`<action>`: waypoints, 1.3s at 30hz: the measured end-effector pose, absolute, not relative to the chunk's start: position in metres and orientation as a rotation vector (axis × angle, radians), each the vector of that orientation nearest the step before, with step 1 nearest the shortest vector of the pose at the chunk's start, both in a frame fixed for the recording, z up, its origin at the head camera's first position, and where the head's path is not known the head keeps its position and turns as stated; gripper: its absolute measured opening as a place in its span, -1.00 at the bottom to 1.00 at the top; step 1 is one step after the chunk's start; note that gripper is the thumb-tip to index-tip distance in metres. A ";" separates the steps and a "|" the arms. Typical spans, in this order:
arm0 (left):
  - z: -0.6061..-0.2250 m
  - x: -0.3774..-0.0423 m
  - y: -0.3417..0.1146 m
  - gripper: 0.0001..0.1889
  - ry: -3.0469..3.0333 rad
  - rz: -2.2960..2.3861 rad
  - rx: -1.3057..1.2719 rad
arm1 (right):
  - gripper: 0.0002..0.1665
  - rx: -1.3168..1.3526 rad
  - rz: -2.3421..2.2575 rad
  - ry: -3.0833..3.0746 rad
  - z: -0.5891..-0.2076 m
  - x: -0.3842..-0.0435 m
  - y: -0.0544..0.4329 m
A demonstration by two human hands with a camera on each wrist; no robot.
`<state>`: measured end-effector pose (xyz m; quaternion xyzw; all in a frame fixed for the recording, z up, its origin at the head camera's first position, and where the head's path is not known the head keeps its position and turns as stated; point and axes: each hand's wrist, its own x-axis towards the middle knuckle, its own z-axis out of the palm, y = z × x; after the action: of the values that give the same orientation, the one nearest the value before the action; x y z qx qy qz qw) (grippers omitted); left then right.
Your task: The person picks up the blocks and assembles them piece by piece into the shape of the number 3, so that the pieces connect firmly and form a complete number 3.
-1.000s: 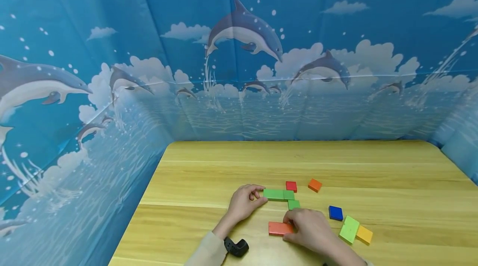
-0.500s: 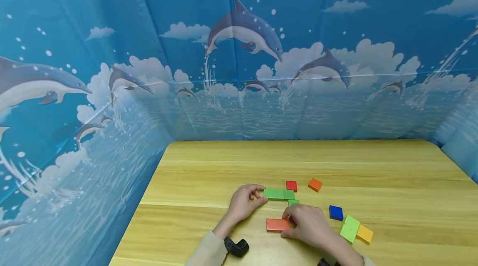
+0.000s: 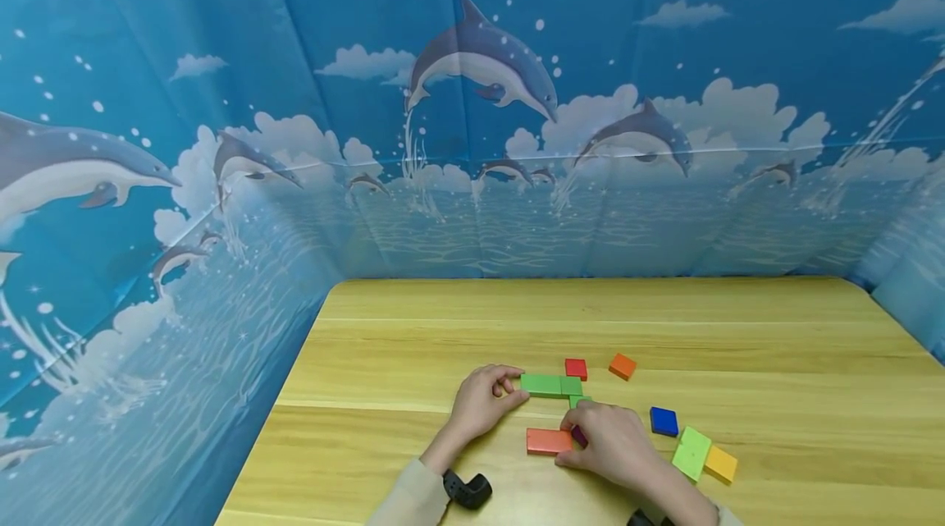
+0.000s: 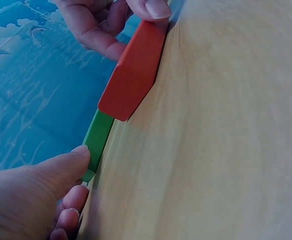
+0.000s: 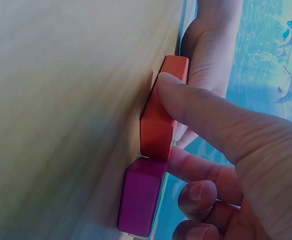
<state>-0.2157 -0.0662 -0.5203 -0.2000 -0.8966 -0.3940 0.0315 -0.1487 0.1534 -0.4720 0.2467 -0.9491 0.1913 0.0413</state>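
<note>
My left hand [image 3: 483,400] pinches the left end of a long green block [image 3: 541,385], thumb on the near side, as the left wrist view also shows. A smaller green block [image 3: 572,386] continues its row; another green block [image 3: 579,401] sits below that, partly covered by the right fingers. My right hand [image 3: 613,442] pinches the right part of an orange-red block [image 3: 549,441] between thumb and index finger. A purple block [image 5: 142,197] lies against that block's right end in the right wrist view, mostly hidden under the hand in the head view.
Beyond the green row lies a small red block [image 3: 576,368], with an orange block [image 3: 623,366] to its right. Right of my right hand are a blue block [image 3: 664,421], a light green block [image 3: 691,453] and a yellow block [image 3: 720,464] on the wooden table [image 3: 413,329].
My right hand has slid the orange-red block slightly left and away from me; the purple block now shows beside it. The left hand and the long green block have stayed in place.
</note>
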 end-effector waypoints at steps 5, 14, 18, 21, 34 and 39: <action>-0.520 -0.215 -0.067 -0.64 -2.753 -1.219 -0.623 | -0.60 0.751 0.573 -2.916 -0.473 -0.150 0.154; -0.522 -0.215 -0.066 -0.65 -2.745 -1.234 -0.625 | -0.60 0.748 0.582 -2.918 -0.473 -0.149 0.155; -0.521 -0.215 -0.067 -0.65 -2.746 -1.230 -0.623 | -0.59 0.742 0.580 -2.919 -0.473 -0.149 0.155; -0.521 -0.216 -0.066 -0.65 -2.742 -1.232 -0.623 | -0.58 0.741 0.588 -2.925 -0.473 -0.149 0.156; -0.523 -0.215 -0.066 -0.65 -2.715 -1.221 -0.656 | -0.63 0.603 0.773 -2.947 -0.452 -0.169 0.199; -0.523 -0.215 -0.067 -0.65 -2.710 -1.228 -0.657 | -0.49 0.419 0.704 -3.048 -0.446 -0.193 0.224</action>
<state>-0.2154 -0.0672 -0.5232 -0.2154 -0.8883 -0.4027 0.0474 -0.1927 0.2237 -0.4455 0.1327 -0.9657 0.2231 -0.0072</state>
